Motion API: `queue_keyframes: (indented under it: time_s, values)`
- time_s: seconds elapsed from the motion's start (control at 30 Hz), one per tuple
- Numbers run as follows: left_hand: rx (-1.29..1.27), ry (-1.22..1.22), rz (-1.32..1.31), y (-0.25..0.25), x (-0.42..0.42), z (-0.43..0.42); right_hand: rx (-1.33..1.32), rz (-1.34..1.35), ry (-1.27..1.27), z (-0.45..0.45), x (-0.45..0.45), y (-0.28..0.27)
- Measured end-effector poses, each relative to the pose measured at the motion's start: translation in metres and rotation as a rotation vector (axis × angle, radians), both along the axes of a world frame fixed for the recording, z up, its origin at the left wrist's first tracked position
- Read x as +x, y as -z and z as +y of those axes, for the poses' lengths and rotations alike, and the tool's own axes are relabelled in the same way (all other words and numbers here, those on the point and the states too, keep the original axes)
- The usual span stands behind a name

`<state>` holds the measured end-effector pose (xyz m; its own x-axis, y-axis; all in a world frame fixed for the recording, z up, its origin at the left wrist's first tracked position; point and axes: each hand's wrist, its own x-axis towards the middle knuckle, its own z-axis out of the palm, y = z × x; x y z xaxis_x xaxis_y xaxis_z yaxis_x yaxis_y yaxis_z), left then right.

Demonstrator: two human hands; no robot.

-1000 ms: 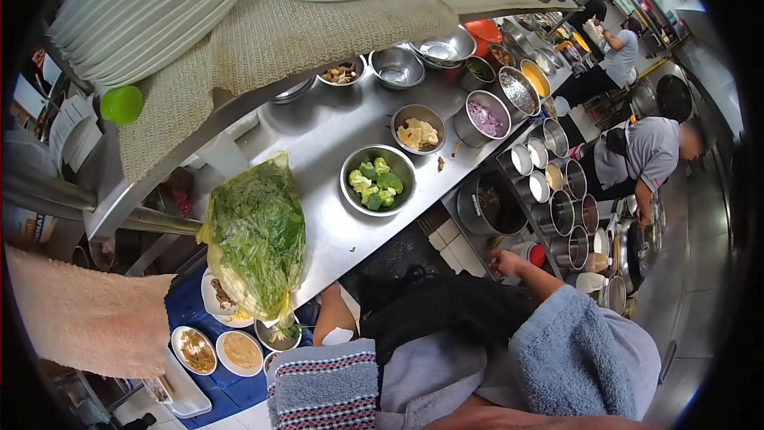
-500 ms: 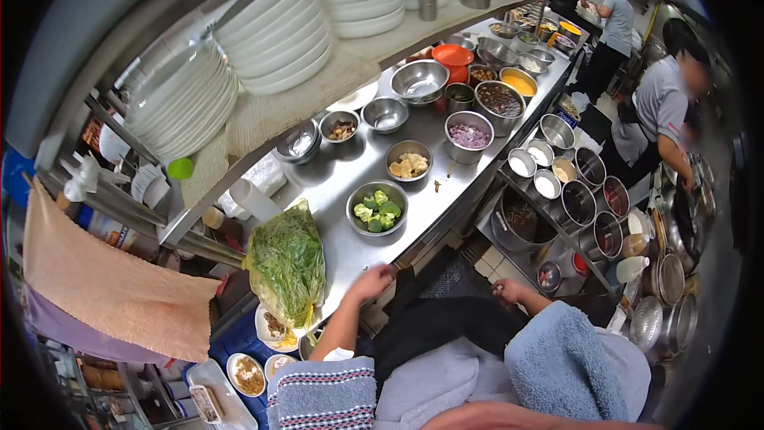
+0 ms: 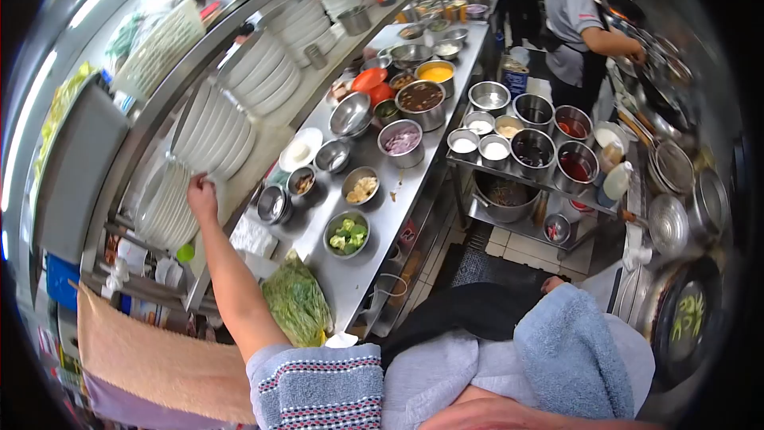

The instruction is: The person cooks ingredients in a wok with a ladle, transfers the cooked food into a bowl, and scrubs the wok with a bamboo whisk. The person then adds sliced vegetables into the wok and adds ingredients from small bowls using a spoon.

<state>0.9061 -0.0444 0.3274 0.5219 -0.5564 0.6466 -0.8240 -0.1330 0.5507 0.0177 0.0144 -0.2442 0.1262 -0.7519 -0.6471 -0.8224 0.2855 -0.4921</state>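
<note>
My left hand [image 3: 202,195] is raised at the shelf, its curled fingers against the edge of the stacked white plates [image 3: 165,203]; whether it grips a plate is too small to tell. My right hand [image 3: 552,284] hangs low by my waist, mostly hidden behind the blue towel [image 3: 574,350]. On the steel counter [image 3: 318,271] are a bowl of broccoli [image 3: 347,236], a bowl of pale yellow pieces [image 3: 361,187], a bowl of chopped purple onion [image 3: 401,141] and a plastic bag of leafy greens [image 3: 296,301].
Sauce pots [image 3: 533,150] fill a rack to the right of the counter. Pans and a wok [image 3: 686,314] stand at the far right. A person in a grey shirt [image 3: 570,16] works at the stove, with two more people beyond. An orange cloth [image 3: 151,350] hangs at lower left.
My left arm has stretched out from near my waist up to the plates on the shelf. My right hand has drawn back toward my body. The view has turned, showing more of the shelf.
</note>
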Motion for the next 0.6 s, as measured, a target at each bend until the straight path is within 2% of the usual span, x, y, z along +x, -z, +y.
queue_keyframes:
  time_s: [0.03,0.07,0.1,0.17,0.23,0.27,0.37,0.43,0.53,0.6]
  values:
    - [0.003,-0.079,-0.102,0.019,0.025,-0.009,-0.078,-0.012,0.073,0.006,0.0,-0.003]
    - [0.046,-0.2,-0.165,0.046,0.043,-0.013,0.051,0.027,0.067,0.01,0.009,-0.023]
    - [0.091,-0.323,-0.223,0.066,0.048,-0.021,0.04,0.031,0.098,0.015,0.012,-0.017]
    - [0.237,-0.335,-0.154,0.046,-0.023,-0.014,-0.073,-0.127,0.048,0.029,0.018,0.022]
    - [0.311,-0.384,-0.157,0.039,-0.034,-0.02,-0.059,-0.146,-0.114,0.03,0.03,0.021]
    - [0.38,-0.46,-0.176,0.041,-0.037,-0.02,-0.047,-0.132,-0.109,0.037,0.032,0.013]
    - [0.355,-0.477,-0.149,0.04,-0.041,-0.018,-0.092,-0.233,-0.03,0.039,0.039,-0.01]
    - [0.368,-0.483,-0.163,0.038,-0.047,-0.014,-0.062,-0.218,0.105,0.044,0.034,-0.001]
    - [0.37,-0.493,-0.183,0.034,-0.057,-0.016,0.014,-0.194,0.141,0.046,0.024,0.001]
    - [0.395,-0.481,-0.21,0.034,-0.059,-0.014,0.035,-0.183,0.151,0.048,0.022,-0.017]
